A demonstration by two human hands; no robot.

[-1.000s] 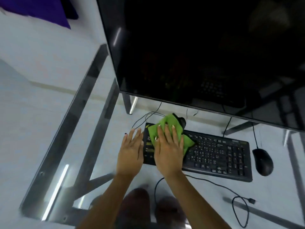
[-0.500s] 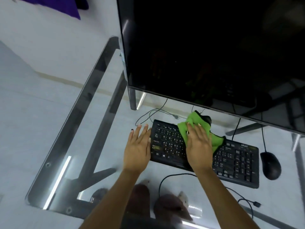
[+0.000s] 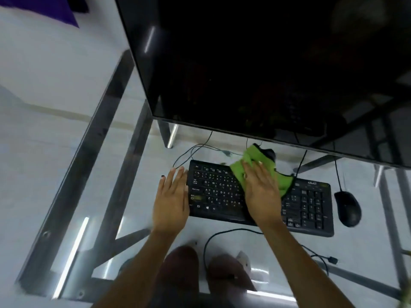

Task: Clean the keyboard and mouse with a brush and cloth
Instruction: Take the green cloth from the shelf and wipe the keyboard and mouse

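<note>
A black keyboard [image 3: 219,192] lies on the glass desk [image 3: 133,196] below the monitor. My right hand [image 3: 262,194] lies flat on a green cloth [image 3: 283,182] and presses it onto the middle of the keyboard. My left hand [image 3: 171,201] rests flat, fingers extended, against the keyboard's left edge and holds nothing. A black mouse [image 3: 348,206] sits to the right of the keyboard, apart from both hands. A small dark object [image 3: 269,153] shows behind the cloth; I cannot tell what it is.
A large dark monitor [image 3: 266,63] overhangs the back of the desk, close above the cloth. Thin cables [image 3: 195,150] run behind the keyboard and a loose black cable [image 3: 224,232] loops in front. The metal frame [image 3: 97,152] shows through the glass.
My right hand has slid the green cloth rightward from the keyboard's left end to its middle. My left hand has stayed at the left edge.
</note>
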